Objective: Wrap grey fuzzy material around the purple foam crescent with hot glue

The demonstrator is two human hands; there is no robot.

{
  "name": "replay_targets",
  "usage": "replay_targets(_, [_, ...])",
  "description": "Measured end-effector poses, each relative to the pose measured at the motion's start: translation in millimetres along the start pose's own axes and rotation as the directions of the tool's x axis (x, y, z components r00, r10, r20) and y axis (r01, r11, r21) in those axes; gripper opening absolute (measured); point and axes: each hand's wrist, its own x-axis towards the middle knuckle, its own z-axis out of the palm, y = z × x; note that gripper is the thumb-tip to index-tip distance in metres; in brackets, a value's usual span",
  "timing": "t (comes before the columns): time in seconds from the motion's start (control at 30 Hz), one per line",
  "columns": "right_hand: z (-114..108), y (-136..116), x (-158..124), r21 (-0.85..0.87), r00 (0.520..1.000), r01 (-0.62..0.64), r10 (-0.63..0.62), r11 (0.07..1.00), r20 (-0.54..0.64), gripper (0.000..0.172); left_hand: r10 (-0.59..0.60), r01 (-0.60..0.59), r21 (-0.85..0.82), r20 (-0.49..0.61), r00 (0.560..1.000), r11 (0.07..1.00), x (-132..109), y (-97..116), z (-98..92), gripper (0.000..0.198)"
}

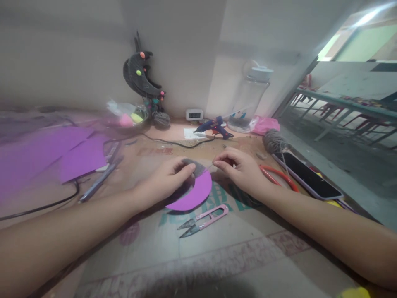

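My left hand (167,179) is closed on a purple crescent-shaped foam piece (195,193) whose upper end is wrapped in grey yarn; the thumb and fingers press on the wrapped part. My right hand (240,169) pinches a thin grey yarn strand (208,167) that runs to the crescent's tip. The crescent lies low over the cardboard-covered table (217,244). Pink thread snips (203,218) lie just in front of the crescent.
A grey yarn ball (273,140), a phone (307,175) and a red ring (279,176) lie at the right. A blue glue gun (214,126), a plastic jar (249,99), a finished black crescent (138,76), a bowl (128,118) and purple foam sheets (62,155) lie behind and left.
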Motion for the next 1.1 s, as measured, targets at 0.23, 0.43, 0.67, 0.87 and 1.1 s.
replay_targets(0.23, [-0.2,-1.1,-1.1,-0.001,1.0,0.027,-0.027,1.0,0.011,0.01,0.032,-0.034,0.026,0.067,0.997,0.999,-0.7,-1.7,-0.1,0.029])
replay_targets(0.43, [0.0,-1.7,-1.2,-0.01,0.999,0.019,-0.019,1.0,0.026,0.01,0.045,-0.047,0.019,0.078,0.996,0.999,-0.6,-2.2,0.9,0.027])
replay_targets(0.67, [-0.7,-2.2,-1.6,0.002,0.999,0.025,-0.025,1.0,0.032,0.011,0.036,-0.032,-0.033,0.13,0.991,0.999,-1.8,-0.7,0.7,0.026])
replay_targets(0.87, [0.9,-0.8,-1.0,-0.001,0.993,0.026,-0.026,1.0,0.111,0.01,0.049,-0.05,0.007,0.096,0.994,0.999,-2.5,-0.2,0.2,0.027])
replay_targets(1.1, [-5.2,-8.6,-4.3,0.109,0.994,-0.082,0.073,0.991,0.083,0.023,0.042,-0.04,-0.027,0.042,0.998,0.999,-1.2,-1.9,0.4,0.027])
